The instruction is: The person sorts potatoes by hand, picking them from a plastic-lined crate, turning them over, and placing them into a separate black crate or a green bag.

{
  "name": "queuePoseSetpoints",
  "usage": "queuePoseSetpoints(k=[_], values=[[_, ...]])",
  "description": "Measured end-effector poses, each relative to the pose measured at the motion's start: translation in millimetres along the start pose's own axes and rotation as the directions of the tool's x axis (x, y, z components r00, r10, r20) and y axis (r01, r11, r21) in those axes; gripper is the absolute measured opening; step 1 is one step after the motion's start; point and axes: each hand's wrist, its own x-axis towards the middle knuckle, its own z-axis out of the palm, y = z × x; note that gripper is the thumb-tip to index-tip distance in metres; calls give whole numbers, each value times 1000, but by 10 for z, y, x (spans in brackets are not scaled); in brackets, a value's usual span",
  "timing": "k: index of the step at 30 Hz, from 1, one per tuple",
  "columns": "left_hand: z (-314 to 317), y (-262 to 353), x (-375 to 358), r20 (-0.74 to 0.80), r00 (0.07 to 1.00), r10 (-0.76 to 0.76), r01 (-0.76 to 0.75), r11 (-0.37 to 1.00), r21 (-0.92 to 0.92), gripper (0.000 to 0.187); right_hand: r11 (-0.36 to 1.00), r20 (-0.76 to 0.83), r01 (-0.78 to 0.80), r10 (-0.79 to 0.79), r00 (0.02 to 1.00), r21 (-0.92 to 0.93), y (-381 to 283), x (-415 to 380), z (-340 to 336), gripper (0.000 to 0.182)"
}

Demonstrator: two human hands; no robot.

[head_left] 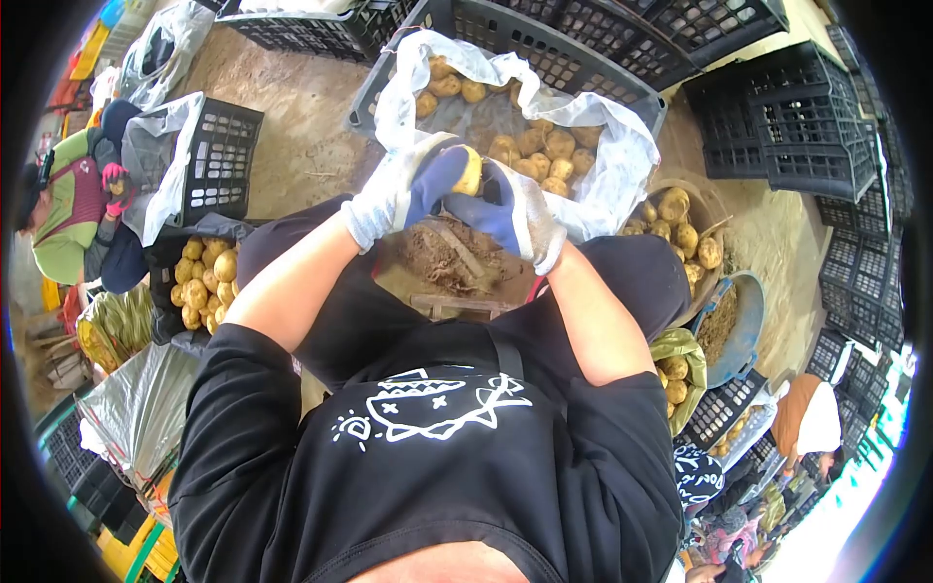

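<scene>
Both of my hands wear grey-white work gloves with blue palms and fingers. Between them, above the near edge of a crate, is a yellow potato (468,173). My left hand (416,187) wraps round it from the left, and my right hand (513,216) closes on it from the right and below. The gloved fingers hide much of the potato. Just beyond my hands stands a dark plastic crate (530,37) lined with a white plastic sheet (630,160). Potatoes (556,146) lie inside it in two groups, with bare liner between.
Left of my knee sits a container of potatoes (206,282); more potatoes (680,228) lie by my right knee. A blue basin (748,325) holds soil. Black crates (787,121) are stacked right. Soil (447,257) lies between my legs. A co-worker (73,209) in pink gloves sits left.
</scene>
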Motion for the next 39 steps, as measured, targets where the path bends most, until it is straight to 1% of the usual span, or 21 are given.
queuePoseSetpoints(k=[1,4,6,8,12,13,14,15,16,18,20,21,22,25,29,31,34,36,37,38,39], values=[[-29,-117,18,16,1000,-6,9,987,-159,34,1000,4,1,-1,1000,-1,-27,-7,-2,49],[-26,-357,73,-123,991,47,-66,987,-150,26,992,1,-19,19,1000,126,-103,-28,-27,49],[-57,87,67,-80,995,-51,50,999,-12,26,977,20,-95,93,995,190,-153,-31,-49,51],[-44,174,105,-40,976,-214,211,974,-79,30,985,8,-101,101,995,138,-136,-36,-75,51],[56,276,53,6,945,-326,318,918,-239,31,990,20,-49,47,999,131,-10,-25,-71,59],[103,337,11,-24,985,-170,169,984,-63,32,990,19,-48,46,999,131,-12,-30,-71,59],[124,368,-8,-25,1000,-7,10,993,117,33,997,-5,-49,49,999,-57,-95,-31,-59,60],[131,327,-10,-35,999,4,1,989,149,32,969,-28,-53,48,998,-243,-138,-34,-52,61],[82,222,12,-36,999,3,3,989,148,32,969,-27,-54,49,998,-243,-110,-37,-47,61],[-69,119,80,138,976,170,-205,932,299,39,1000,1,-6,6,1000,3,-45,-36,-28,64],[-80,234,86,132,973,187,-217,936,276,37,999,-30,44,-44,999,21,-67,-23,2,58],[-55,387,89,24,994,-103,102,994,37,30,995,-69,93,-90,994,39,-77,-23,12,53],[-39,460,94,-3,916,-401,390,892,-227,31,995,-71,93,-91,993,38,-65,-15,-9,53],[-17,358,67,17,987,-162,163,983,-86,33,988,-52,42,-50,997,-146,-8,-18,-64,65],[101,218,42,32,992,124,-127,979,161,41,865,-113,120,-198,974,-488,152,-15,-39,66],[113,280,48,63,997,32,-42,985,165,43,677,-91,255,-431,898,-690,332,-32,-47,69],[98,461,27,95,994,-61,38,974,225,42,549,-105,207,-482,870,-810,327,-21,-32,68],[117,299,23,-50,995,-86,78,988,-134,40,607,-122,203,-450,885,-769,282,10,-27,68],[33,249,11,48,954,-296,297,910,-289,36,662,-138,194,-415,899,-724,257,26,-26,69],[16,84,31,49,954,-297,298,910,-288,36,663,-138,194,-414,899,-723,240,39,-23,69],[41,-198,61,-54,984,-167,148,955,-256,35,697,-144,198,-400,905,-689,228,50,-17,69]])
